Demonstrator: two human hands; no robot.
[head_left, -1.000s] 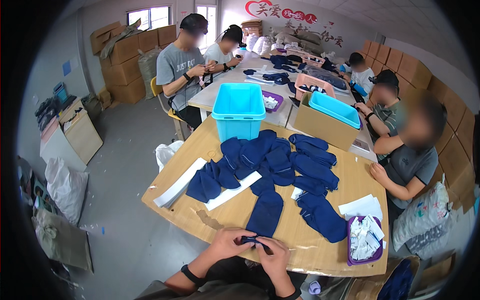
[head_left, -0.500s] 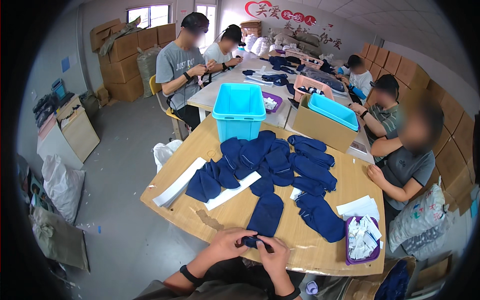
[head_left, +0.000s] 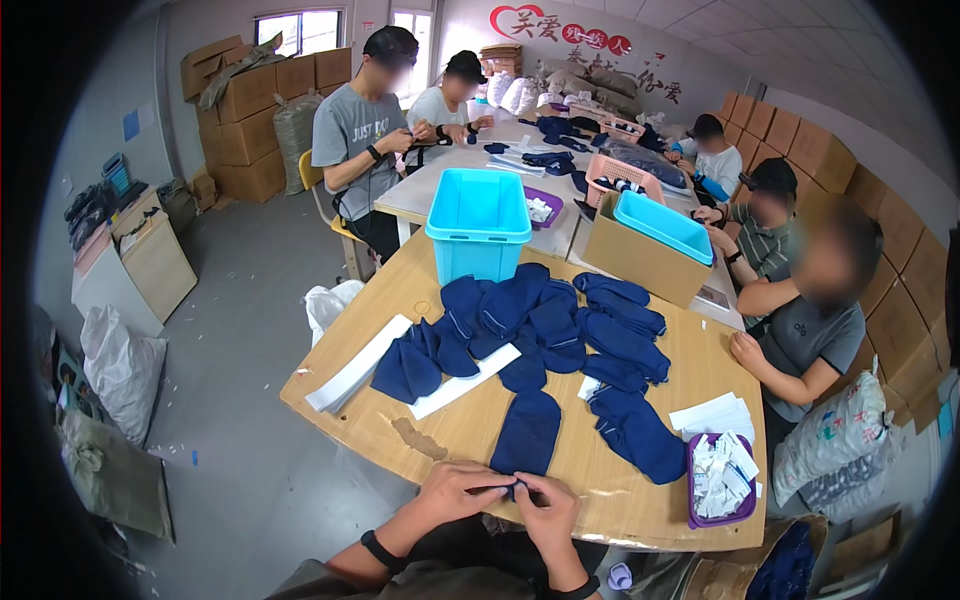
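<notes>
A navy sock (head_left: 528, 435) lies flat on the wooden table, its near end at the front edge. My left hand (head_left: 462, 492) pinches that near end from the left, and my right hand (head_left: 546, 503) pinches it from the right. The fingertips of both hands almost meet there and hide most of the gripped cuff. Beyond the held sock lies a loose pile of navy socks (head_left: 512, 300). More socks (head_left: 640, 435) are bunched to the right of it.
White card strips (head_left: 465, 382) lie by the pile. A purple basket (head_left: 722, 522) of small white labels stands at the right edge, near white papers (head_left: 715, 415). A turquoise bin (head_left: 478, 245) and a cardboard box (head_left: 640, 262) stand farther back. Co-workers sit around the adjoining tables.
My hands have drawn closer together, and their fingertips now nearly touch over the sock's near end. Before, a folded bit of cuff showed between them.
</notes>
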